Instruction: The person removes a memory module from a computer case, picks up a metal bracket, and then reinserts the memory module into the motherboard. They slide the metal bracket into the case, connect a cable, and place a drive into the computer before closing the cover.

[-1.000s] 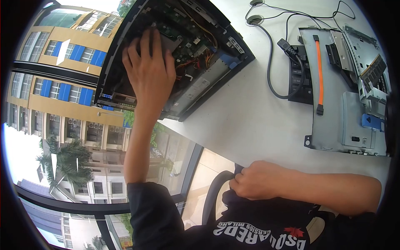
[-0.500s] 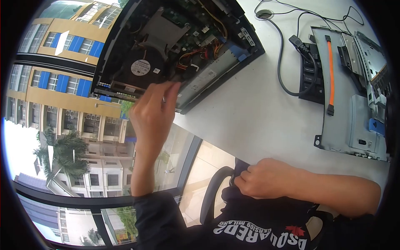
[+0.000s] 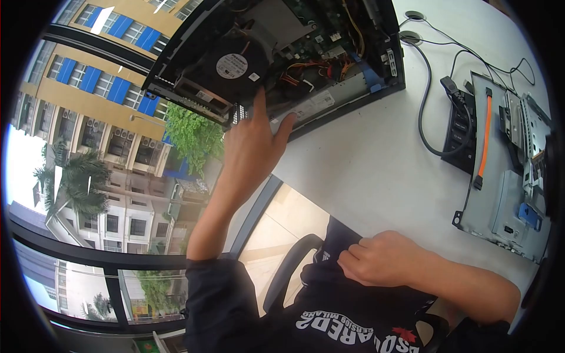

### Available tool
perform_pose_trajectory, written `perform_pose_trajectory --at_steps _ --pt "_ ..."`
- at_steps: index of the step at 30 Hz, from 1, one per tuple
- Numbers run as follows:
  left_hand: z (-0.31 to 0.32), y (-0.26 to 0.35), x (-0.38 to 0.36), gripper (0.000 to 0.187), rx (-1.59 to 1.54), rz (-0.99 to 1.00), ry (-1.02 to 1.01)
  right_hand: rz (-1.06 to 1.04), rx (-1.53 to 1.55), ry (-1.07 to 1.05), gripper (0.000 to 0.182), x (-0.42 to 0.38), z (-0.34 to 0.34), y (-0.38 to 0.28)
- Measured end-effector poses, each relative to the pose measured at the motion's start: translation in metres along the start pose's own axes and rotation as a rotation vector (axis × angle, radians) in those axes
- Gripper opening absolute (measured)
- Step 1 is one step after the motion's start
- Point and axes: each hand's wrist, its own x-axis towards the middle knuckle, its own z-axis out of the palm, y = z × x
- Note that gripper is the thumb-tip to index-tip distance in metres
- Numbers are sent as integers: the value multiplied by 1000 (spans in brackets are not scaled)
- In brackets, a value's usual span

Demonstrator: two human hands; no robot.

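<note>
An opened desktop computer case (image 3: 347, 112) stands tilted at the table's edge. In it are a round black fan (image 3: 235, 66) with a white label, a green circuit board (image 3: 321, 38), bundled coloured wires (image 3: 294, 76) and a silver metal box with a label (image 3: 318, 105). My left hand (image 3: 253, 141) reaches to the case's near side, its index finger stretched towards the fan's lower edge and its thumb apart. Nothing shows between those two fingers; the other fingers are partly hidden. My right hand (image 3: 379, 257) is closed in a fist over my lap, its inside hidden.
A grey metal panel (image 3: 479, 203) with an orange cable (image 3: 485, 138) and a blue latch (image 3: 529, 216) lies on the right. Beside it are a black keyboard (image 3: 461, 132) and a black power cable (image 3: 425, 126). A window (image 3: 112, 259) borders the left; a chair (image 3: 291, 265) is below.
My left hand has gone from bunched fingers at the case's edge to an outstretched index finger near the fan. The view has shifted; my right hand remains a fist.
</note>
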Motion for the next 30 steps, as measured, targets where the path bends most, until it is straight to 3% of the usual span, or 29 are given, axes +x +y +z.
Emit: perform_pose_trajectory --at_steps 2,5,11,15,22,30 --pt "1 -2 3 78 -84 -26 -25 2 -8 2 30 1 0 0" --pt "1 -1 5 80 -250 -66 -96 27 53 -155 21 2 -8 -2" --pt "-3 5 -4 83 -624 -66 -248 11 -22 28 30 3 -3 -3" --pt "-14 20 -17 83 -737 -44 -341 25 -16 32 26 6 -6 -3" --pt "6 3 -29 70 -217 -26 -68 42 -2 -11 26 7 -12 -4" --pt "11 -12 -22 49 -207 -11 20 46 -14 29 25 6 -6 -3"
